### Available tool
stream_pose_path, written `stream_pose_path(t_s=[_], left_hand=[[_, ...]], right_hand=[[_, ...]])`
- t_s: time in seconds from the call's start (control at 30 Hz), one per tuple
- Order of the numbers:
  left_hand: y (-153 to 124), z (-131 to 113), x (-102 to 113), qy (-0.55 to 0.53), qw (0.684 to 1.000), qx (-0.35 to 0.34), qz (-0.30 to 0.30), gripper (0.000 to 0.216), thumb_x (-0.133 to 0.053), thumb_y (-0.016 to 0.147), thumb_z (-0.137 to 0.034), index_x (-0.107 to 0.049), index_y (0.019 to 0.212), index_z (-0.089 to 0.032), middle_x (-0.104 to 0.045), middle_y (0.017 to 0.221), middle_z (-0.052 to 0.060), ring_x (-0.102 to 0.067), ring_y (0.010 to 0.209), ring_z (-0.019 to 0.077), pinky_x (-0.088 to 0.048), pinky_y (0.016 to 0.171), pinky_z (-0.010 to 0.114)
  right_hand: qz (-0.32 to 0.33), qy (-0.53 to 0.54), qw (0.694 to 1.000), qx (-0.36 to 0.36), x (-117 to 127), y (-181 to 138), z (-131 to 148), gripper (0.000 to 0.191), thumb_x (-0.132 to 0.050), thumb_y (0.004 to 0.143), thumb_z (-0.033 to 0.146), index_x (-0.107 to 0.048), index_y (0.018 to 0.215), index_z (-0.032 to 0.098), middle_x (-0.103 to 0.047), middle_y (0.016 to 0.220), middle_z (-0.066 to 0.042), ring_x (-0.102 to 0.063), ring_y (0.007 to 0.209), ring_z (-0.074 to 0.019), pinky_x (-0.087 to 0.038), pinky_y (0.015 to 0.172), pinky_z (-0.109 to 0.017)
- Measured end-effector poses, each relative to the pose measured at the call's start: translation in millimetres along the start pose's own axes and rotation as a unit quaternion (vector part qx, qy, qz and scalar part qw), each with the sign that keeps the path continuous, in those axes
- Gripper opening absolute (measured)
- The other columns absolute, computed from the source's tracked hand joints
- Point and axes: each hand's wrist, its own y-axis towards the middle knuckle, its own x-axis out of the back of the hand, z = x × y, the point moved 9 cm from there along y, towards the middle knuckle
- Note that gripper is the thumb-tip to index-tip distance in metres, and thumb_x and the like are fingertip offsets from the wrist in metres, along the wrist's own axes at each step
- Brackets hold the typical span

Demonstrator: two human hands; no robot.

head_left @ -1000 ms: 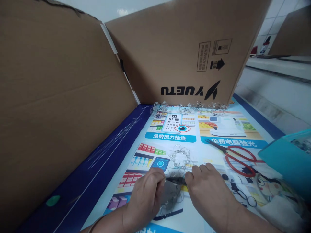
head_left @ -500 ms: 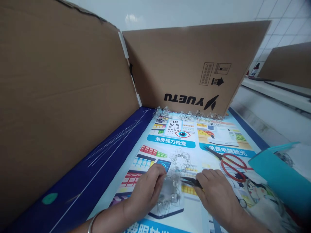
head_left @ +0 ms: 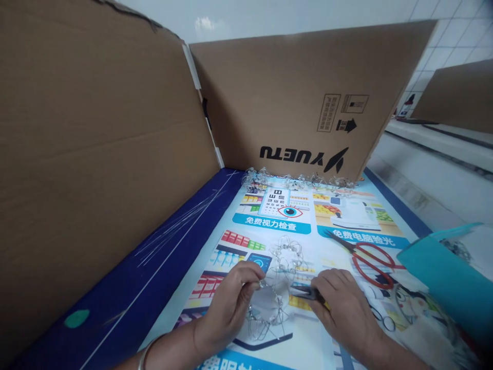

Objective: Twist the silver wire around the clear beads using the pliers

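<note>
My left hand (head_left: 233, 295) pinches the upper left edge of a beaded wire ring (head_left: 265, 321), a loop of thin wire with clear beads and looped petals. My right hand (head_left: 342, 303) is wrapped around a pair of pliers (head_left: 306, 292), whose dark jaws point left toward the ring and sit apart from it. The pliers' handles are mostly hidden in my palm. A second beaded wire ring (head_left: 287, 254) lies on the printed sheet just beyond my hands.
Red-handled scissors (head_left: 372, 262) lie to the right, beside a teal container (head_left: 447, 277). Loose wires (head_left: 179, 223) rest on the blue strip at left. Beaded wire pieces (head_left: 300, 182) line the foot of the cardboard wall (head_left: 300, 103). A coil (head_left: 402, 298) sits near my right wrist.
The ring in my left hand has turned, and its round opening shows more plainly. The pliers have shifted slightly right and down. The view has moved a little.
</note>
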Motion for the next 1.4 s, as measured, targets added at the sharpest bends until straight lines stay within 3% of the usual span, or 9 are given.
stream_pose_path(t_s=[0.27, 0.6, 0.8, 0.93, 1.17, 1.3, 1.4], left_hand=[[0.7, -2.6, 1.4, -0.010, 1.000, -0.008, 0.003, 0.014, -0.035, 0.090, -0.010, -0.044, 0.094, -0.019, -0.050, 0.091, 0.006, -0.048, 0.086, 0.0179, -0.041, 0.073, 0.032], [1.2, -2.2, -1.6, 0.055, 0.998, 0.013, 0.015, 0.016, -0.037, 0.086, -0.006, -0.044, 0.092, -0.020, -0.050, 0.091, 0.006, -0.050, 0.088, 0.0183, -0.041, 0.075, 0.032], [5.3, 6.1, 13.6, 0.142, 0.986, 0.068, -0.045, 0.009, -0.043, 0.085, -0.011, -0.046, 0.081, -0.018, -0.052, 0.091, 0.006, -0.051, 0.088, 0.0188, -0.041, 0.075, 0.031], [8.0, 12.1, 25.0, 0.161, 0.978, 0.109, -0.074, 0.007, -0.046, 0.085, -0.015, -0.048, 0.080, -0.017, -0.053, 0.089, 0.005, -0.052, 0.081, 0.0171, -0.041, 0.071, 0.029], [10.0, 24.0, 23.7, 0.147, 0.975, 0.158, -0.044, 0.011, -0.047, 0.086, -0.020, -0.050, 0.077, -0.017, -0.053, 0.083, 0.003, -0.050, 0.075, 0.0157, -0.040, 0.066, 0.028], [5.6, 42.1, 17.6, 0.094, 0.971, 0.221, -0.017, 0.012, -0.044, 0.088, -0.022, -0.049, 0.077, -0.018, -0.051, 0.076, 0.001, -0.048, 0.068, 0.0136, -0.039, 0.060, 0.025], [4.6, 47.9, 13.5, 0.069, 0.971, 0.228, -0.005, 0.014, -0.044, 0.088, -0.024, -0.049, 0.077, -0.018, -0.050, 0.074, 0.000, -0.047, 0.067, 0.0133, -0.039, 0.059, 0.025]], right_hand=[[-0.002, -0.002, 1.000, 0.005, 0.5, 0.7, 1.0, 0.006, -0.055, 0.077, 0.022, -0.057, 0.082, 0.019, -0.054, 0.079, -0.004, -0.046, 0.079, -0.0203, -0.031, 0.072, -0.035], [0.015, -0.018, 1.000, -0.006, -1.4, 1.0, 1.7, 0.007, -0.055, 0.075, 0.019, -0.057, 0.082, 0.020, -0.053, 0.082, -0.004, -0.046, 0.082, -0.0205, -0.032, 0.075, -0.035], [0.043, -0.043, 0.997, -0.045, -6.6, 0.2, -3.4, 0.013, -0.053, 0.081, 0.027, -0.055, 0.090, 0.018, -0.053, 0.090, -0.008, -0.045, 0.087, -0.0231, -0.035, 0.076, -0.037], [0.085, -0.080, 0.993, -0.027, -9.5, -1.3, 3.1, 0.017, -0.053, 0.082, 0.034, -0.055, 0.090, 0.018, -0.053, 0.093, -0.009, -0.045, 0.089, -0.0242, -0.036, 0.075, -0.037], [0.126, -0.154, 0.980, 0.026, -8.2, -5.8, 22.5, 0.026, -0.061, 0.075, 0.045, -0.057, 0.083, 0.021, -0.054, 0.081, -0.007, -0.048, 0.080, -0.0249, -0.036, 0.068, -0.038], [0.129, -0.187, 0.973, 0.037, -7.4, -5.7, 29.7, 0.026, -0.059, 0.077, 0.046, -0.058, 0.083, 0.021, -0.055, 0.080, -0.007, -0.049, 0.078, -0.0251, -0.036, 0.067, -0.039], [0.130, -0.201, 0.970, 0.035, -7.9, -3.3, 32.9, 0.026, -0.056, 0.079, 0.045, -0.058, 0.086, 0.020, -0.055, 0.080, -0.007, -0.049, 0.079, -0.0250, -0.036, 0.067, -0.038]])
